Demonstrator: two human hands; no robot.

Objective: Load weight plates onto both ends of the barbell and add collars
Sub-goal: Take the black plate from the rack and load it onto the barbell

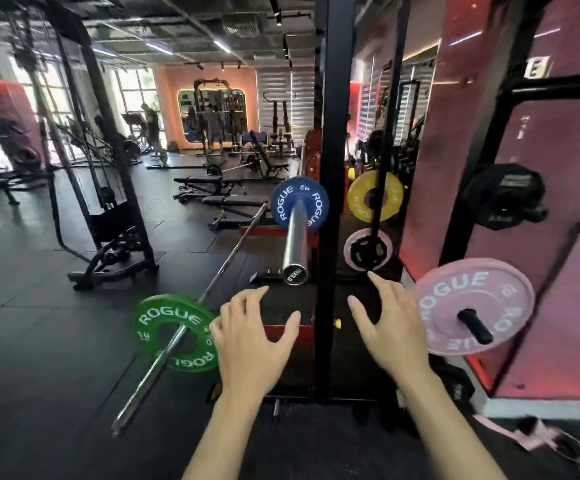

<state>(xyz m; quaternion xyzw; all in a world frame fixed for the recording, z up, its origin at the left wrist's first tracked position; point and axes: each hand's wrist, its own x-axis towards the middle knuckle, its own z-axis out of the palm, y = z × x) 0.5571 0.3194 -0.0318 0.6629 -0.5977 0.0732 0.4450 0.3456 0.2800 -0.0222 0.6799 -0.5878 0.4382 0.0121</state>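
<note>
Both hands empty, left hand, right hand, collars unseen

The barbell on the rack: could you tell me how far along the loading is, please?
Done: a blue plate sits on the near sleeve of the racked barbell. No collar shows outside it; the far end is out of view. In hand: nothing, as the left hand and right hand are both open and empty. Left: the collars, and possibly more plates, such as the pink plate on its storage peg.
</note>
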